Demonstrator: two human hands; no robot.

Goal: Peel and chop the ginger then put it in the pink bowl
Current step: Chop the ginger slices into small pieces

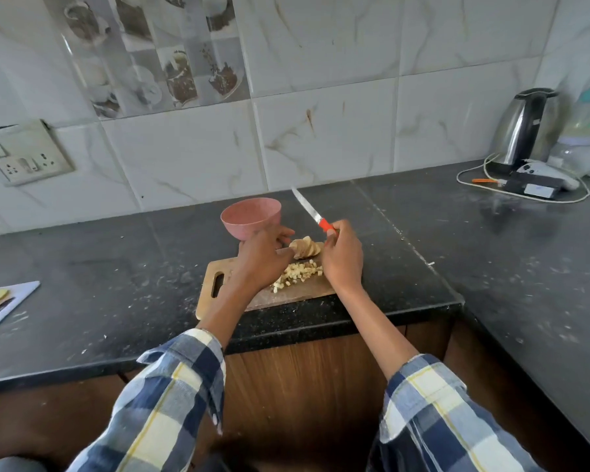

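A speckled black stone desk (116,267) carries a flat wooden chopping board (215,267) with a slotted handle. At its far edge stands a round, matte pink bowl (251,216). On the board lie fanned pale ginger slices (306,248) and, nearer, a heap of small yellowish ginger cubes (298,271). The left hand (261,257) reaches over the board, fingertips curled at the slices. The right hand (343,257) grips a red-handled knife (312,212), slim blade raised toward the wall.
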